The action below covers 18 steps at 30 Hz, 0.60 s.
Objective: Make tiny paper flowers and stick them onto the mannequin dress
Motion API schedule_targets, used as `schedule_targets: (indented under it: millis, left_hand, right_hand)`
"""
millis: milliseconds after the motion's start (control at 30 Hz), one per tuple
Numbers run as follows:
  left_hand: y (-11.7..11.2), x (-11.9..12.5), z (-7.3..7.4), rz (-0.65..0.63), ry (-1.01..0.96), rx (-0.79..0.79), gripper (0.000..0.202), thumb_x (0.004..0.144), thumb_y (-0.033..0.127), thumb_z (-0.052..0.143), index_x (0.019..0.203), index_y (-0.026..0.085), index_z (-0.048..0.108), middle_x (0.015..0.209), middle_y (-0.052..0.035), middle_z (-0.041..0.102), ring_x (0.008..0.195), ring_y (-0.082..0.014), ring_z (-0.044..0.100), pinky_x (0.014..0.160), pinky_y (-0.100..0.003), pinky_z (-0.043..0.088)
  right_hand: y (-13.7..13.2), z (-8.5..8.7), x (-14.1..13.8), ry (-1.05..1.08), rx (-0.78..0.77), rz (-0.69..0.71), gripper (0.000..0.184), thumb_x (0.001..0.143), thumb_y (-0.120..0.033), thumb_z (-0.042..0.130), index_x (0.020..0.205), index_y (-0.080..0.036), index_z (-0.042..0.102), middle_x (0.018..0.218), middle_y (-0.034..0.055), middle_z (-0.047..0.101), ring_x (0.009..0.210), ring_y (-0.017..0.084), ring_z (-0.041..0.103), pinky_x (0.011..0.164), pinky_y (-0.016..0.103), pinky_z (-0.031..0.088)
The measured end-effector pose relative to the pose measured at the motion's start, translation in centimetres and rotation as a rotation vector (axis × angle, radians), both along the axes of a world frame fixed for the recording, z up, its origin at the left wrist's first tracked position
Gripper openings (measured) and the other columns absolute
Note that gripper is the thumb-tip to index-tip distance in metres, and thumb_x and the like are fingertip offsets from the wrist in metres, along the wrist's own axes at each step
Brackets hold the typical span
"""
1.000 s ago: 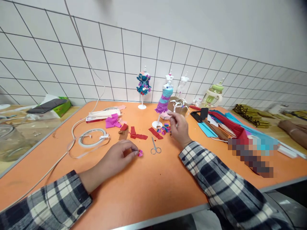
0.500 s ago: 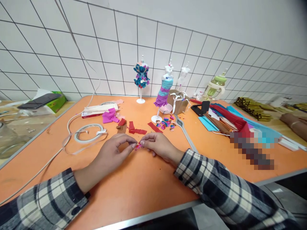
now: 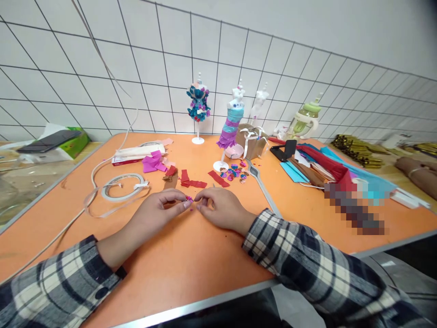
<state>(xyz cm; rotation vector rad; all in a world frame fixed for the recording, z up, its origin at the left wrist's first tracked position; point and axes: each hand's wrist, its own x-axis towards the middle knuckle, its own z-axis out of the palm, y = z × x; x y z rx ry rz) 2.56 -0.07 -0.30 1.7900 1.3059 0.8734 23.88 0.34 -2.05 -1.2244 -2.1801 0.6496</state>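
Scrap of crinkled pink material (image 3: 190, 199) is pinched by my left hand (image 3: 160, 208), thumb and forefinger closed, over the smooth orange surface (image 3: 184, 273). My right hand (image 3: 223, 210) curls just beside it, fingertips slightly parted, gripping nothing I can see.

Tiny pink flower (image 3: 189, 199), ruffled, with touches of red, pinched low over the orange table (image 3: 184, 278), well in from its front and back edges; from here, single petals blur together.

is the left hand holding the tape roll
No, the left hand pinches a small pink piece, while the tape roll lies flat on the orange table.
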Motion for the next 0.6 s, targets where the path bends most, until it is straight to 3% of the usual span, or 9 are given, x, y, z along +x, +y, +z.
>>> schedule_targets:
  millis: [100,200,333,467,600]
  left_hand:
    - [0.0,-0.1,-0.1,0.033,-0.052,-0.058,0.039,0.070,0.063,0.077,0.080,0.025,0.079,0.091,-0.0058,0.082,0.089,-0.0281,0.072,0.085,-0.037,0.056]
    - [0.0,-0.2,-0.1,0.076,-0.052,-0.103,0.042,0.068,0.065,0.079,0.083,0.025,0.080,0.091,-0.0054,0.082,0.091,-0.0290,0.072,0.086,-0.038,0.055]
    - [0.0,-0.4,-0.2,0.088,-0.043,-0.139,0.048,0.068,0.069,0.078,0.086,0.024,0.080,0.088,-0.0045,0.081,0.084,-0.0270,0.071,0.076,-0.035,0.054]
    - [-0.1,-0.2,-0.2,0.077,0.030,-0.103,0.049,0.070,0.071,0.075,0.079,0.023,0.079,0.079,-0.0035,0.077,0.074,-0.0232,0.066,0.070,-0.032,0.051]
    - [-0.3,0.2,-0.1,-0.005,-0.018,-0.096,0.048,0.071,0.070,0.075,0.075,0.023,0.079,0.082,-0.0045,0.078,0.079,-0.0233,0.068,0.074,-0.032,0.052]
  right_hand:
    - [-0.2,-0.3,-0.5,-0.260,0.135,0.120,0.021,0.097,-0.033,0.067,0.113,-0.022,0.074,0.102,0.0047,0.072,0.094,0.021,0.063,0.076,0.032,0.042]
    - [-0.3,-0.5,-0.9,-0.373,0.177,0.161,0.018,0.101,-0.034,0.061,0.105,-0.023,0.074,0.102,0.0044,0.071,0.092,0.021,0.062,0.073,0.031,0.042]
    - [0.0,-0.1,-0.1,-0.414,0.215,0.063,0.022,0.103,-0.020,0.051,0.113,-0.019,0.070,0.100,0.0073,0.072,0.090,0.022,0.062,0.074,0.033,0.045]
    - [0.2,0.4,0.7,-0.167,0.236,-0.109,0.042,0.093,-0.003,0.049,0.128,-0.017,0.068,0.126,0.0111,0.071,0.108,0.023,0.061,0.092,0.036,0.046]
    - [0.3,0.2,-0.2,0.241,-0.124,-0.034,0.024,0.095,-0.022,0.062,0.114,-0.019,0.076,0.102,0.0039,0.076,0.076,0.014,0.060,0.075,0.028,0.047]
